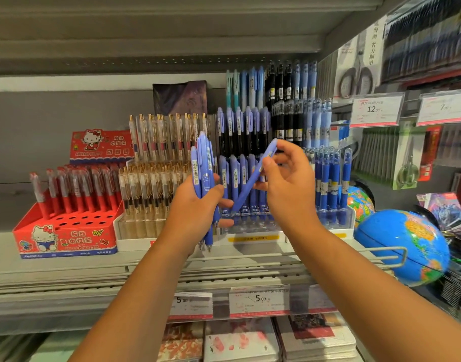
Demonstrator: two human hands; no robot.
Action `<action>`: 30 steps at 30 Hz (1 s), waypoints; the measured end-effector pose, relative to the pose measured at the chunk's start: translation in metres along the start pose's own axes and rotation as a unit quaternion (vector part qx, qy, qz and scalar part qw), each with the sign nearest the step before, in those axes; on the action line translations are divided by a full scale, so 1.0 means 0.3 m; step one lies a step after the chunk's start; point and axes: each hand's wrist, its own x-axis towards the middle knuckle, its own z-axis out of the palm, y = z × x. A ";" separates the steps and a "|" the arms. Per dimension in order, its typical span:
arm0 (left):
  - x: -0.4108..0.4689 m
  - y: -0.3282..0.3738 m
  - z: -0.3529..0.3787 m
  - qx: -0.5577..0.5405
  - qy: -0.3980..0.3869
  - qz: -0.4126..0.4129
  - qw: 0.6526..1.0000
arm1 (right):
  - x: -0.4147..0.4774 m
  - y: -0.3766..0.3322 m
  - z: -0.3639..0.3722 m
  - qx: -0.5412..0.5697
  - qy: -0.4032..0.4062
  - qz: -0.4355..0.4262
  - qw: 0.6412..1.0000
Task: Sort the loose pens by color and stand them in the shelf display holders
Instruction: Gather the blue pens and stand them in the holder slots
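The left hand (195, 207) gripped a bunch (202, 160) of blue pens upright, tips down. The right hand (289, 186) pinched a single pen (246, 190) near its top, tilted, its tip close to the left fingers. Behind them stood a clear holder (253, 231) of blue pens, with a red holder (67, 239) further left.

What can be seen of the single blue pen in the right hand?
The single blue pen is a slim matte periwinkle barrel, plastic by its look, with a pale label near its upper end and a darker tip. It slants, top up-right, tip down-left. The right hand pinches its upper part; its tip ends near the fingers of the left hand, which grips a bunch of blue pens; contact unclear.
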 end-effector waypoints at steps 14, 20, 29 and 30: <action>0.006 -0.011 -0.011 0.012 -0.007 0.017 1.000 | 0.064 0.044 0.015 -0.225 -0.038 -0.036 0.973; 0.000 -0.007 -0.010 0.016 -0.023 0.033 0.999 | 0.071 0.062 0.022 -0.263 -0.087 0.006 0.961; 0.002 -0.010 -0.010 0.019 -0.033 0.048 0.998 | 0.066 0.064 0.019 -0.348 -0.108 -0.016 0.931; 0.002 -0.009 -0.011 0.017 -0.034 0.047 0.998 | 0.064 0.061 0.017 -0.351 -0.111 -0.014 0.930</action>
